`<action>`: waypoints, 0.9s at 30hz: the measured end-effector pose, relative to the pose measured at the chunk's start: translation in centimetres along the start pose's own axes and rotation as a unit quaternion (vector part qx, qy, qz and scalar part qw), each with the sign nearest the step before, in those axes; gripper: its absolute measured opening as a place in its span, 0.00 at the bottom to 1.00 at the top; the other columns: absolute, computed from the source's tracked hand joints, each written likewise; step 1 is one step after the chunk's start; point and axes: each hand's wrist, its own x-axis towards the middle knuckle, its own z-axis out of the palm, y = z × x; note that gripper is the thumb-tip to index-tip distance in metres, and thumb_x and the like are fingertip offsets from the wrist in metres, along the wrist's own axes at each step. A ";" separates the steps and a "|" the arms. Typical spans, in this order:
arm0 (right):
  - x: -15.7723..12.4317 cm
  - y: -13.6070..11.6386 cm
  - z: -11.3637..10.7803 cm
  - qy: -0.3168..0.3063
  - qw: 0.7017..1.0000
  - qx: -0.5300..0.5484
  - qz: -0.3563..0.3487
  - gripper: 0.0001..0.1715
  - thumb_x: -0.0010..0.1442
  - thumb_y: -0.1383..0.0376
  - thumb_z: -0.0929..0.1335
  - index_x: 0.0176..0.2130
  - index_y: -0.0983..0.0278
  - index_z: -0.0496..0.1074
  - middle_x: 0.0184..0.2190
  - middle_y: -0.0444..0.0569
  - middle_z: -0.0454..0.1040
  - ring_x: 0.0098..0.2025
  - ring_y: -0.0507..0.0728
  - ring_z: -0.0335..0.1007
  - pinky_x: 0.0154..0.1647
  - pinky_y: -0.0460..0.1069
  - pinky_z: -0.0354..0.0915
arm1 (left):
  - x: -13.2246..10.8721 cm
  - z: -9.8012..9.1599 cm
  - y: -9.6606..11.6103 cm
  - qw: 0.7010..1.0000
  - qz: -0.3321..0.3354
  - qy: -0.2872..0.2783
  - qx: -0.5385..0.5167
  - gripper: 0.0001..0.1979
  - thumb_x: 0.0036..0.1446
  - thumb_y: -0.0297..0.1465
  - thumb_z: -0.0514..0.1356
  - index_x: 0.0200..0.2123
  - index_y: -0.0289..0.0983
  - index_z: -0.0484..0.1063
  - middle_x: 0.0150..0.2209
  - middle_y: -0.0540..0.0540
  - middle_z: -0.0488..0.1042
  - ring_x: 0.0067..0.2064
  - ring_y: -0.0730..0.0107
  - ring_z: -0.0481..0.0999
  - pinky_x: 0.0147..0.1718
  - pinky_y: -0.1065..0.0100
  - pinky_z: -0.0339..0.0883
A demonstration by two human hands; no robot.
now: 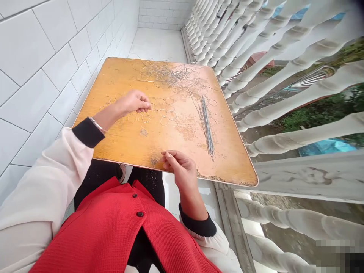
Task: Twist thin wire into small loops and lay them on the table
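Observation:
My left hand (135,101) is held over the middle of the wooden board table (122,140), thumb and fingers pinched together. Thin wire rings (164,120) lie linked or overlapping on the table beside and below it. Near the front edge my right hand (181,163) is also closed in a pinch, thumb against the forefinger. What either pinch holds, if anything, is too fine to make out. To the right lies a bundle of straight grey wires (207,127). At the far side a loose tangle of thin wire (173,74) is spread out.
White tiled wall (36,72) runs close along the left. On the right stands a white balustrade (264,91) with turned posts, plants showing beyond it. The table's surface is worn and peeling. A red garment (113,227) covers my lap.

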 end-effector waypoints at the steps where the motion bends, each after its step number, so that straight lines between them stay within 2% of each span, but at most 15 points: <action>1: 0.0 -0.2 -0.3 0.001 1.000 -0.011 -0.006 0.18 0.53 0.52 0.73 0.32 0.65 0.78 0.24 0.47 0.76 0.22 0.49 0.65 0.25 0.46 0.67 | -0.9 -1.3 0.1 1.000 0.005 0.011 0.002 0.06 0.58 0.23 0.63 0.28 0.30 0.77 0.28 0.45 0.78 0.29 0.78 0.74 0.35 0.70 0.68; 5: 0.3 -0.9 -0.7 -0.011 0.998 -0.057 -0.025 0.16 0.54 0.53 0.73 0.30 0.64 0.78 0.25 0.48 0.76 0.22 0.49 0.65 0.25 0.46 0.66 | -4.8 -5.8 -0.5 0.998 0.001 0.065 0.019 0.05 0.59 0.26 0.62 0.31 0.31 0.78 0.30 0.45 0.79 0.33 0.75 0.76 0.39 0.68 0.70; 9: 0.9 -1.4 1.3 -0.077 0.993 -0.082 -0.024 0.15 0.55 0.54 0.72 0.32 0.64 0.78 0.24 0.47 0.76 0.22 0.49 0.66 0.25 0.46 0.67 | -8.1 -7.7 -3.3 0.996 -0.041 0.065 0.044 0.06 0.56 0.28 0.63 0.30 0.32 0.77 0.27 0.45 0.77 0.32 0.74 0.75 0.36 0.68 0.70; 13: 1.4 -1.6 4.9 -0.148 0.982 -0.118 -0.016 0.18 0.55 0.51 0.72 0.30 0.64 0.77 0.25 0.48 0.76 0.22 0.51 0.67 0.24 0.47 0.67 | -9.8 -8.3 -7.2 0.992 -0.072 0.060 0.079 0.06 0.54 0.27 0.63 0.26 0.32 0.77 0.25 0.47 0.76 0.28 0.75 0.72 0.31 0.70 0.66; 17: 2.3 -1.1 8.4 -0.196 0.969 -0.150 -0.025 0.19 0.56 0.50 0.69 0.30 0.64 0.76 0.26 0.49 0.77 0.23 0.52 0.69 0.25 0.47 0.67 | -10.4 -8.7 -10.4 0.985 -0.063 0.075 0.140 0.07 0.54 0.29 0.63 0.25 0.34 0.77 0.22 0.50 0.73 0.24 0.77 0.67 0.27 0.71 0.59; 22: 2.9 -0.5 11.3 -0.214 0.955 -0.200 -0.046 0.19 0.57 0.52 0.67 0.34 0.65 0.77 0.25 0.49 0.77 0.23 0.52 0.71 0.27 0.48 0.65 | -10.1 -8.4 -12.2 0.980 -0.038 0.088 0.177 0.08 0.55 0.31 0.63 0.28 0.34 0.79 0.26 0.48 0.77 0.29 0.72 0.72 0.32 0.68 0.61; 27: 3.0 -0.5 12.5 -0.223 0.948 -0.222 -0.057 0.19 0.58 0.53 0.66 0.35 0.65 0.77 0.25 0.48 0.77 0.23 0.53 0.71 0.26 0.48 0.64 | -9.9 -8.1 -12.9 0.978 -0.006 0.095 0.183 0.07 0.57 0.30 0.62 0.30 0.36 0.80 0.33 0.46 0.81 0.37 0.67 0.77 0.41 0.66 0.67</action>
